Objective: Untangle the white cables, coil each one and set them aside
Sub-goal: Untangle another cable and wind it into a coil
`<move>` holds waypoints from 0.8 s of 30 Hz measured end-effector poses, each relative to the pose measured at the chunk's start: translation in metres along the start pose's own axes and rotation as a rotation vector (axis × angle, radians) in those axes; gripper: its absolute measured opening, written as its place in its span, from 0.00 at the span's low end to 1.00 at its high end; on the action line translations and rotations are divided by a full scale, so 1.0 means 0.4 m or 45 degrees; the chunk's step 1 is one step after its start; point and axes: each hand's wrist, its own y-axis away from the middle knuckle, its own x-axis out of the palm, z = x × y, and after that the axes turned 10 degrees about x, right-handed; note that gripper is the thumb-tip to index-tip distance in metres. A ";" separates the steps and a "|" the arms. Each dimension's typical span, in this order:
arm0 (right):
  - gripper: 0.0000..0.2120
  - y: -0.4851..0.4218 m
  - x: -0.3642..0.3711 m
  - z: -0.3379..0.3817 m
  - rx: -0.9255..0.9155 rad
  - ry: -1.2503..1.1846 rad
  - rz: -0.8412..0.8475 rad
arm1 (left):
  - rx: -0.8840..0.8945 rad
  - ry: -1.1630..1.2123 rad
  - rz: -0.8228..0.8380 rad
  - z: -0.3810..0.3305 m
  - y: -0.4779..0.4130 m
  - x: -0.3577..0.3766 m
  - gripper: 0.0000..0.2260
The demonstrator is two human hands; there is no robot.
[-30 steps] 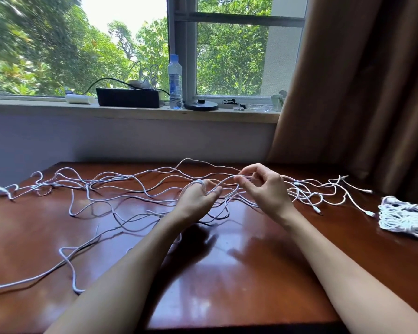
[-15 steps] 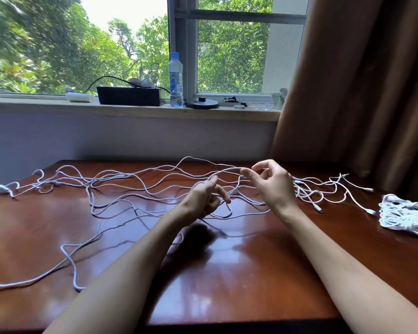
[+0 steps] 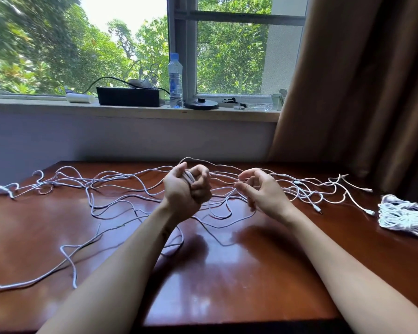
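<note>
left hand (image 3: pixel 186 191): fingers curled round turns of white cable (image 3: pixel 189 177) | right hand (image 3: pixel 263 195): thumb and forefinger pinch its strand just beside left fingers | tangle (image 3: pixel 121 186): spread either side of fingers | coiled bundle (image 3: pixel 403 214): well right of right fingers

At frame centre we see our left hand (image 3: pixel 187 189) gripping wound white cable (image 3: pixel 190 177); our right hand (image 3: pixel 263 191) seemingly pinches a strand.

No legible text in view. Water bottle (image 3: pixel 175 79) on the windowsill (image 3: pixel 130 111) carries a blue label, print too small to read. Black box (image 3: pixel 129 96) beside it: no readable marking.
</note>
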 end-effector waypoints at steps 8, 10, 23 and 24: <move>0.09 0.004 0.017 0.009 -0.051 0.183 0.033 | 0.174 0.478 -0.125 -0.015 0.000 0.001 0.23; 0.09 0.011 0.020 0.014 -0.049 0.208 0.058 | 0.177 0.524 -0.170 -0.020 -0.002 0.000 0.22; 0.07 0.036 0.031 0.037 -0.076 0.003 0.308 | 0.232 0.069 -0.592 -0.011 -0.043 -0.019 0.09; 0.07 0.036 0.032 0.039 -0.081 -0.023 0.308 | 0.252 -0.030 -0.594 -0.006 -0.047 -0.023 0.11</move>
